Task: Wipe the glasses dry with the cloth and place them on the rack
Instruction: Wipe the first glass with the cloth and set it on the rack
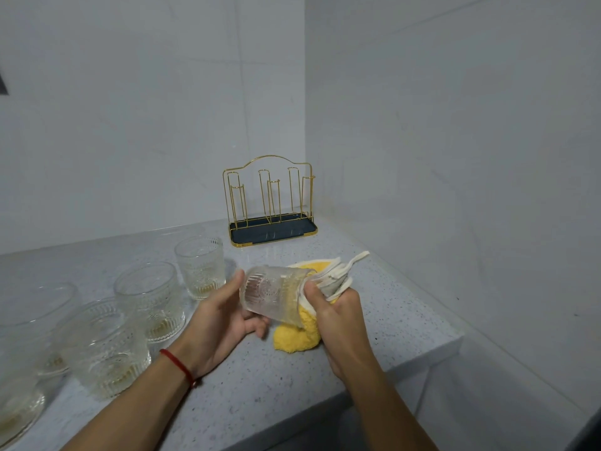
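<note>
Above the counter's near edge we hold one glass [273, 296] on its side, so its mouth faces the cloth [297, 333]. Our left hand [216, 323] cradles the base, thumb up along one side and fingers curled beneath. Our right hand [335, 315] is clenched around the bunched yellow cloth, pressing it against the rim, likely to dry it there. The gold wire rack [271, 203] stands well apart in the corner, every peg bare, so nothing is put away yet. More glasses [146, 301] wait upright at the left, within easy reach. The counter [390, 307] is pale speckled stone, meeting plain white walls [455, 109] at the back and right.
</note>
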`<state>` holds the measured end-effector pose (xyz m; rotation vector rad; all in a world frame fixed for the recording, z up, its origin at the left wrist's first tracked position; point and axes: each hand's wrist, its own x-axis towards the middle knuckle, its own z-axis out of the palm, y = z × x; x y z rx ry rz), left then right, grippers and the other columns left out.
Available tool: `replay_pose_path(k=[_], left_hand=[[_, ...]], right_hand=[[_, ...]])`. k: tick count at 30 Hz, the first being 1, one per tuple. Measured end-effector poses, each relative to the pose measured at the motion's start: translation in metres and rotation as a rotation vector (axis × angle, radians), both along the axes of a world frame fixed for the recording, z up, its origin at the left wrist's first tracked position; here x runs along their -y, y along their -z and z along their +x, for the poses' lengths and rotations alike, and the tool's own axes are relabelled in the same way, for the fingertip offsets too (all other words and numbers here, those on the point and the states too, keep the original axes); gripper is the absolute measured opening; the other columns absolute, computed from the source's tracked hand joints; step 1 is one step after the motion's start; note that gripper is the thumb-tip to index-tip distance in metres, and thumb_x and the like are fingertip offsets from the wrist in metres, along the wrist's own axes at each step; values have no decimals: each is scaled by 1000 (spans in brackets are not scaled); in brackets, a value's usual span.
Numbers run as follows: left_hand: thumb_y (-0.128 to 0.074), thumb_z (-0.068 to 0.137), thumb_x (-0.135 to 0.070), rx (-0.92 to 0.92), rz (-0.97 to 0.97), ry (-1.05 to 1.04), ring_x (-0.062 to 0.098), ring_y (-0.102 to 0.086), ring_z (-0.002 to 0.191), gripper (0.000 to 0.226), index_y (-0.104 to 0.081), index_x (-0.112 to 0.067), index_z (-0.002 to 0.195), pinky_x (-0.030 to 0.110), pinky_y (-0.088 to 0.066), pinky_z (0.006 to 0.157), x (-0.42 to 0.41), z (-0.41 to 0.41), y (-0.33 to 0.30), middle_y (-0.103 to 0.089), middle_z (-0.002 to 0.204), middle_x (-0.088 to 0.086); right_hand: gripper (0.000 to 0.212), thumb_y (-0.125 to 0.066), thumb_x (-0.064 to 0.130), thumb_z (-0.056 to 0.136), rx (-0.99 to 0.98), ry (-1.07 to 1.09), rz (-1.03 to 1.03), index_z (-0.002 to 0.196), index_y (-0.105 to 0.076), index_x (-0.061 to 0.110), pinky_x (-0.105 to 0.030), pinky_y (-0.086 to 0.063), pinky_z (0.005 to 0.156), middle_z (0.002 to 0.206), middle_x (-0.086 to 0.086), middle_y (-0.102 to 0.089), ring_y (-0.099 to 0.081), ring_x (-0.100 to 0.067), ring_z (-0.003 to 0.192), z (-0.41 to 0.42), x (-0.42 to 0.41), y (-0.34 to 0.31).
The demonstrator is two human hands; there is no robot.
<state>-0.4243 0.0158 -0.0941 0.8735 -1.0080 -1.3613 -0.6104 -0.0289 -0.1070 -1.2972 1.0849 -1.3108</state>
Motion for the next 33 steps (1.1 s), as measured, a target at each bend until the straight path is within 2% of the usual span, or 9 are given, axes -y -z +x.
replay_pose_path(k=[3,7,11,15,19,21,24,27,33], left_hand=[[-80,86,-46,-34,-33,-7,23,-55,55,64,-63,-14,139,29,-48,43,-2,4,-1,-61,89,18],[-52,90,-71,124,12,-128,15,-45,40,72,-72,-7,116,23,-39,38,0,-7,-2,-53,61,11],[-91,70,-56,-35,-38,-51,15,-49,50,69,-75,-4,112,24,-42,43,-3,-2,-3,-51,71,12],[-45,85,-79,225,35,-185,17,-33,41,84,-73,-3,105,24,-29,43,1,-11,-3,-44,55,11],[-81,77,-53,-98,83,-86,17,-53,58,46,-83,-9,92,23,-47,45,1,-13,-6,-61,80,14],[-101,53,-46,-202,94,-39,15,-59,66,56,-84,-9,91,20,-52,49,1,-7,-4,-67,87,12],[-78,66,-72,-114,146,-117,12,-57,55,72,-77,-9,103,19,-48,47,4,-14,-6,-65,74,8],[-55,81,-70,-95,184,-185,24,-77,94,72,-70,-10,119,37,-63,85,6,-20,-10,-80,106,11],[-66,83,-56,-228,53,-275,25,-74,113,60,-71,-13,123,47,-60,94,-1,-20,-24,-77,120,11]], right_hand=[[17,-73,31,93,1,-1,-6,107,-72,21,-46,-62,90,97,5,-79,-75,-12,93,0,0,0],[17,-72,31,94,-21,-11,-24,108,-72,21,-43,-62,88,98,6,-78,-75,-10,91,0,-1,0],[27,-75,34,91,30,7,11,113,-70,18,-47,-61,91,101,3,-78,-75,-15,95,-1,0,0],[19,-75,30,92,21,-21,2,109,-71,22,-45,-62,91,100,5,-79,-75,-13,94,0,-2,-1],[14,-74,29,93,35,8,3,105,-71,22,-45,-62,90,99,4,-79,-75,-12,93,-1,-1,-2],[18,-73,28,94,55,2,12,108,-72,19,-45,-62,90,99,3,-80,-76,-14,93,-1,-1,-3],[18,-72,29,95,38,-28,-9,111,-69,24,-34,-62,87,100,7,-78,-74,-9,95,0,-5,-5],[19,-70,27,96,48,-53,-26,116,-68,27,-31,-59,91,104,10,-78,-74,-4,97,0,-7,-7],[45,-68,11,93,530,-222,158,137,-58,8,-47,-57,99,128,-16,-72,-70,-31,118,0,-5,-9]])
